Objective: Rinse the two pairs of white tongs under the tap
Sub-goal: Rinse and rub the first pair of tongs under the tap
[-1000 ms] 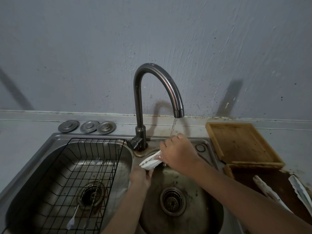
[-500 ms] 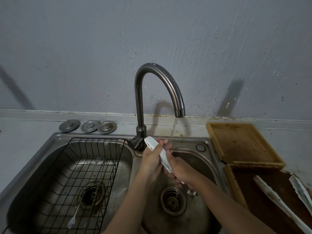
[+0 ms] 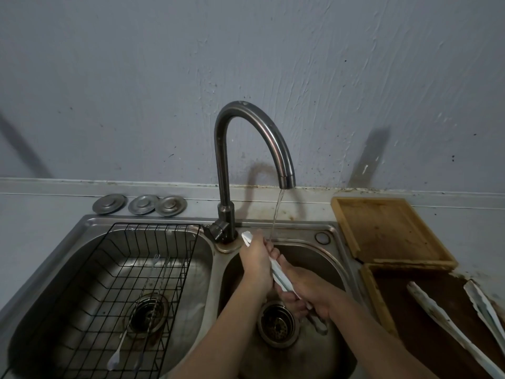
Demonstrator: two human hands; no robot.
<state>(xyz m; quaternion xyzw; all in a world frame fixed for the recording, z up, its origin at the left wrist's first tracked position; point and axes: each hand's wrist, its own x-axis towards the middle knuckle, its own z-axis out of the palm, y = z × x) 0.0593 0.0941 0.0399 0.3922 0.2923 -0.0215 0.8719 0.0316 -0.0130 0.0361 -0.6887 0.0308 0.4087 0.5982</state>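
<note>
I saw the left hand clamped on one pair of white plastic tongs | right hand gripped its lower end | over right basin, beneath the curved steel tap | second white tongs lay on dark wooden tray

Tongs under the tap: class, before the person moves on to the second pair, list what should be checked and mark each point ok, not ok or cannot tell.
1. Water running from the tap: ok, a thin stream falls into the right basin.
2. Held tongs gripped securely: ok, left hand near the upper end, right hand lower down.
3. Stream reaching the held tongs: ok, it lands by the fingers at the upper part.
4. Held tongs fully clean: cannot tell, the hands cover much of them.
5. Second pair of tongs rinsed: not ok, it lies stained on the dark tray.
6. Drain clear: ok, no pooled water visible.
</note>
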